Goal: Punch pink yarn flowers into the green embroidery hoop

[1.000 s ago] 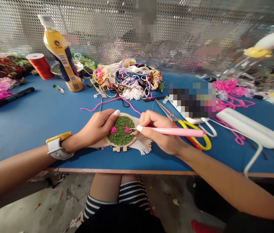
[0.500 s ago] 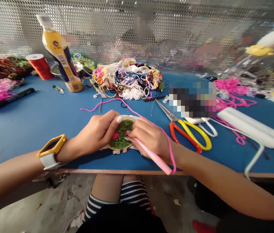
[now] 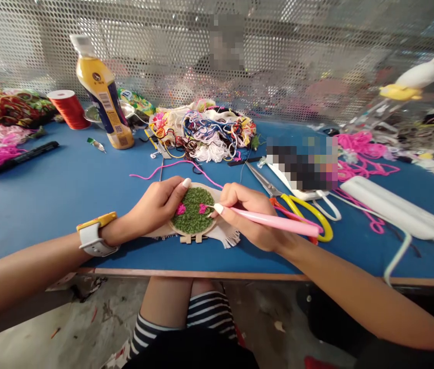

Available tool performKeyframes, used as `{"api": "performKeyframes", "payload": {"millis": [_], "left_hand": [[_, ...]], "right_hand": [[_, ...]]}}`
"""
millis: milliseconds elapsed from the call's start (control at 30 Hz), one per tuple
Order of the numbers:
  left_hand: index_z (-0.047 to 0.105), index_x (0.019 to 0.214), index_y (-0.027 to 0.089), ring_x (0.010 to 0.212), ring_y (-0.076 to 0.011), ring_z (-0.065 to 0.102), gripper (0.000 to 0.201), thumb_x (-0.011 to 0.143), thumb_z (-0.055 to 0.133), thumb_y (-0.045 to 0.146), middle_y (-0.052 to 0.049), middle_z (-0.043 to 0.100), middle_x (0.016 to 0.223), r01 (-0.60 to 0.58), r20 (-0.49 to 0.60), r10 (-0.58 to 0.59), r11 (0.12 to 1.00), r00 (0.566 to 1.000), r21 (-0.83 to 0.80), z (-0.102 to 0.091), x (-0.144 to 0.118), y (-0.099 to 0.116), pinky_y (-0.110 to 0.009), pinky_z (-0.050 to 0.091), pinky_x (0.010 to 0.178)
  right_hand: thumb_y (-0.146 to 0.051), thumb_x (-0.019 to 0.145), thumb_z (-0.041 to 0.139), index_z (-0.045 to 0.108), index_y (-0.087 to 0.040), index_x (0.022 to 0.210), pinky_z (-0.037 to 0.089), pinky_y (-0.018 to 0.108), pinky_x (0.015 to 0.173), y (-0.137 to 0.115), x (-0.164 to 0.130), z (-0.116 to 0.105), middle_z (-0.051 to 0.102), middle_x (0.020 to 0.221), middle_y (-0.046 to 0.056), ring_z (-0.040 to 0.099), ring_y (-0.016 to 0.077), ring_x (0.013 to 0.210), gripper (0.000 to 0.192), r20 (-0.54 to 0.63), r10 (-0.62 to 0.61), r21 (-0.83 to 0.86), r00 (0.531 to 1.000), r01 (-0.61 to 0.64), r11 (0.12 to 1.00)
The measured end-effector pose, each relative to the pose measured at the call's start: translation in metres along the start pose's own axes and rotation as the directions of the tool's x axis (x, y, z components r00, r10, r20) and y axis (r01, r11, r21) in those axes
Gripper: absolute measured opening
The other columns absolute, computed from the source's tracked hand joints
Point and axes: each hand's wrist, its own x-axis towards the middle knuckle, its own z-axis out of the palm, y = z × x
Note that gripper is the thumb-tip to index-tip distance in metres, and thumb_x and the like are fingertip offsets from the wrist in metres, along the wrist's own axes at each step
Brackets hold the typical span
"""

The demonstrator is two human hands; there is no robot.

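Hands at work on a small embroidery hoop (image 3: pixel 193 215) lying near the front edge of a blue table (image 3: pixel 47 200). The left hand (image 3: pixel 155 207) curls over the hoop's left rim, thumb pressed on the green stitched field, holding it down. The right hand (image 3: pixel 245 215) is closed around a pink punch needle (image 3: pixel 274 222), its tip touching a pink yarn patch on the green. Pink yarn (image 3: pixel 171 166) trails away behind the hoop. Scissors (image 3: pixel 297 210) with yellow and red handles lie just right of the right hand; a tangle of threads (image 3: pixel 205 130) and a juice bottle (image 3: pixel 103 95) stand farther back.
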Motion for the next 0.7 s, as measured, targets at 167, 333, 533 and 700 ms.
{"api": "performKeyframes", "payload": {"millis": [167, 333, 533, 700], "left_hand": [[0.038, 0.066, 0.020, 0.053, -0.0091, 0.034, 0.036, 0.099, 0.036, 0.033, 0.005, 0.037, 0.057, 0.002, 0.002, -0.002, 1.000, 1.000, -0.007, 0.000, 0.000, 0.003, -0.024, 0.029, 0.051], [0.038, 0.066, 0.020, 0.052, -0.0090, 0.034, 0.035, 0.099, 0.036, 0.032, 0.005, 0.037, 0.057, -0.019, -0.012, 0.019, 1.000, 1.000, -0.006, -0.001, -0.001, 0.004, -0.023, 0.028, 0.050], [0.043, 0.071, 0.019, 0.052, -0.0084, 0.035, 0.031, 0.100, 0.036, 0.029, 0.006, 0.039, 0.058, -0.066, -0.026, 0.066, 0.998, 0.997, 0.010, -0.003, -0.007, 0.010, -0.021, 0.030, 0.051], [0.045, 0.074, 0.019, 0.052, -0.0085, 0.036, 0.029, 0.100, 0.036, 0.029, 0.006, 0.042, 0.058, -0.077, -0.036, 0.078, 0.996, 0.996, 0.043, -0.002, -0.009, 0.010, -0.021, 0.031, 0.052]], "right_hand": [[-0.018, 0.089, 0.054, 0.042, -0.021, 0.071, 0.034, 0.027, 0.060, 0.000, -0.001, -0.001, 0.047, 0.069, -0.003, 0.043, 0.0120, 0.064, 0.022, -0.012, -0.033, -0.030, 0.999, 0.032, 0.999], [-0.012, 0.089, 0.055, 0.047, -0.020, 0.075, 0.040, 0.026, 0.064, -0.002, 0.001, 0.001, 0.049, 0.073, -0.002, 0.047, 0.0113, 0.067, 0.019, 0.049, -0.113, -0.172, 0.992, 0.120, 0.978], [-0.014, 0.091, 0.058, 0.052, -0.020, 0.082, 0.046, 0.029, 0.070, 0.002, 0.002, 0.006, 0.056, 0.078, 0.002, 0.052, 0.0147, 0.075, 0.012, 0.118, -0.299, -0.297, 0.947, 0.321, 0.899], [-0.021, 0.088, 0.065, 0.054, -0.020, 0.078, 0.044, 0.027, 0.065, -0.001, 0.003, 0.003, 0.056, 0.075, 0.000, 0.052, 0.0128, 0.069, 0.015, 0.075, -0.198, -0.266, 0.977, 0.211, 0.941]]}}
